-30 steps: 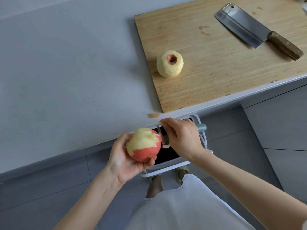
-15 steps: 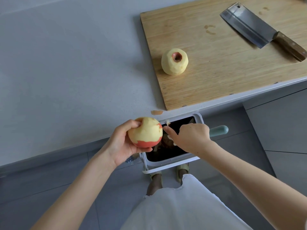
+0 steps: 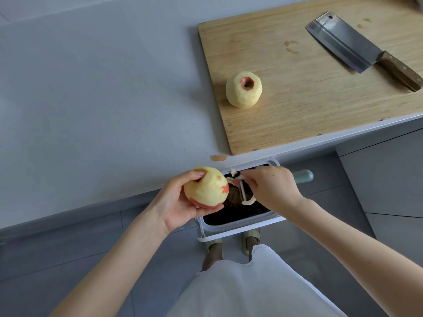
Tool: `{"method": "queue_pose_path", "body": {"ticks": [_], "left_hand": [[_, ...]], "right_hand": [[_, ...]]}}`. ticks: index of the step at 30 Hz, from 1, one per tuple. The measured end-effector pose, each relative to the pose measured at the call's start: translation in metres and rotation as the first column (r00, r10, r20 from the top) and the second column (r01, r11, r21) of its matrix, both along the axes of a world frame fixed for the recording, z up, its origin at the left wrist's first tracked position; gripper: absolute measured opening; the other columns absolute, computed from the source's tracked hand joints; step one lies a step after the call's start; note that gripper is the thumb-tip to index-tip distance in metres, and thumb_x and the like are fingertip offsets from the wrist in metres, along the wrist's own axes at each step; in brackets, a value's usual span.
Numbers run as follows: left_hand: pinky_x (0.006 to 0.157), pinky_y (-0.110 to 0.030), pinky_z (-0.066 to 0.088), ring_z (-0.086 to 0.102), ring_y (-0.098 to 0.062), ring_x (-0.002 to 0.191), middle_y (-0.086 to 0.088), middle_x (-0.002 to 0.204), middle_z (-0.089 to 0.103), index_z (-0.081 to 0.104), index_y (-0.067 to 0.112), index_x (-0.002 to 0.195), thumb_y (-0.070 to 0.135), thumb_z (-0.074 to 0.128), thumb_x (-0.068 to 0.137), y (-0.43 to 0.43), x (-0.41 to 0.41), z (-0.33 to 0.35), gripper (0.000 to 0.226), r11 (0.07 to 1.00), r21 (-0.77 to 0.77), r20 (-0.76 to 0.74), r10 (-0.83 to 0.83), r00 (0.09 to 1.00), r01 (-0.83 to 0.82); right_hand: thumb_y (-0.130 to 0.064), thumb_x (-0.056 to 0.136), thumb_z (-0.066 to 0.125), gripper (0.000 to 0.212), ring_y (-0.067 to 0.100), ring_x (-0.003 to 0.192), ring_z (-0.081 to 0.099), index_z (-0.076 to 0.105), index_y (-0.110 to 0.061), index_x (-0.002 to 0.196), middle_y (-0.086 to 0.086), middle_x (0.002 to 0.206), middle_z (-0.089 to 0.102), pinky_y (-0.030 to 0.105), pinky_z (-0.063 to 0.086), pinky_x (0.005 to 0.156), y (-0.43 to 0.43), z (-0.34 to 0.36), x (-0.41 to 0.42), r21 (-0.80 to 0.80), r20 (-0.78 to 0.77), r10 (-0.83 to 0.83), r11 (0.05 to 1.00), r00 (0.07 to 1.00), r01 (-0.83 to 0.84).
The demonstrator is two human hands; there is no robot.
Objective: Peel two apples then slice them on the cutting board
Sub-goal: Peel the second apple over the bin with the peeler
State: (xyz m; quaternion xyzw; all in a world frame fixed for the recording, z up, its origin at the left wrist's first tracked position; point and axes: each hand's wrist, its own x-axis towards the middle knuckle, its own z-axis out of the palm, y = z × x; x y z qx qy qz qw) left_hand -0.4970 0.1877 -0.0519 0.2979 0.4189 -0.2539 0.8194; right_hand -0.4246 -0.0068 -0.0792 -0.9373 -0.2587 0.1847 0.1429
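My left hand (image 3: 176,204) grips a mostly peeled apple (image 3: 206,187) over the counter's front edge; red skin remains at its right side and bottom. Just right of it, my right hand (image 3: 272,187) holds a peeler whose teal handle end (image 3: 303,176) sticks out to the right. A pale strip of peel (image 3: 245,193) hangs below that hand over the bin. A fully peeled apple (image 3: 243,89) stands on the wooden cutting board (image 3: 297,92), near its left side. A cleaver (image 3: 345,43) with a wooden handle lies on the board's far right.
A white waste bin (image 3: 240,227) with a dark inside stands on the floor under my hands, against the grey counter (image 3: 91,99). A scrap of peel (image 3: 218,158) lies on the counter by the board's front left corner. Grey cabinet fronts are at the right.
My left hand has turned the apple, so more peeled flesh faces up. My right hand drew the peeler away to the right, and a strip of peel now hangs over the bin.
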Motion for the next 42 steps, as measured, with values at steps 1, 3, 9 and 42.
{"method": "queue_pose_path", "body": {"ticks": [1, 3, 9, 42], "left_hand": [[0.081, -0.059, 0.053, 0.061, -0.045, 0.103, -0.024, 0.122, 0.057, 0.063, 0.009, 0.104, 0.017, 0.068, 0.070, -0.001, 0.000, -0.001, 0.035, 1.000, 0.001, 0.002, -0.002, 1.000, 0.002], [0.082, -0.057, 0.053, 0.061, -0.044, 0.103, -0.024, 0.121, 0.057, 0.063, 0.009, 0.103, 0.017, 0.068, 0.070, -0.002, 0.002, -0.001, 0.035, 1.000, 0.002, 0.003, -0.009, 1.000, 0.009], [0.076, -0.053, 0.056, 0.061, -0.043, 0.101, -0.024, 0.125, 0.055, 0.062, 0.011, 0.107, 0.020, 0.069, 0.070, -0.003, 0.004, -0.002, 0.039, 1.000, -0.003, -0.014, -0.010, 1.000, 0.010], [0.052, -0.036, 0.056, 0.065, -0.031, 0.068, -0.021, 0.092, 0.067, 0.065, 0.005, 0.107, 0.028, 0.081, 0.045, -0.008, 0.004, 0.018, 0.068, 0.975, -0.220, 0.051, 0.020, 0.999, -0.008]], "right_hand": [[-0.027, 0.094, 0.035, 0.037, 0.014, 0.045, 0.050, 0.067, -0.022, 0.076, -0.007, 0.054, 0.052, 0.022, 0.030, 0.044, -0.001, -0.001, 0.003, -0.096, -0.143, -0.069, 0.994, 0.987, 0.056], [-0.021, 0.095, 0.043, 0.029, 0.012, 0.043, 0.048, 0.069, -0.011, 0.088, -0.002, 0.056, 0.060, 0.023, 0.036, 0.048, -0.001, -0.002, 0.010, -0.216, -0.585, -0.270, 0.961, 0.764, 0.174], [-0.019, 0.098, 0.037, 0.029, 0.014, 0.044, 0.047, 0.059, 0.001, 0.097, 0.012, 0.068, 0.065, 0.023, 0.038, 0.047, 0.002, -0.004, 0.011, -0.266, -0.652, -0.303, 0.950, 0.695, 0.165], [-0.024, 0.088, 0.049, 0.027, 0.018, 0.041, 0.046, 0.064, -0.013, 0.069, -0.005, 0.045, 0.050, 0.027, 0.038, 0.049, 0.006, 0.000, -0.019, 0.476, 0.228, -0.244, 0.872, 0.943, 0.111]]}}
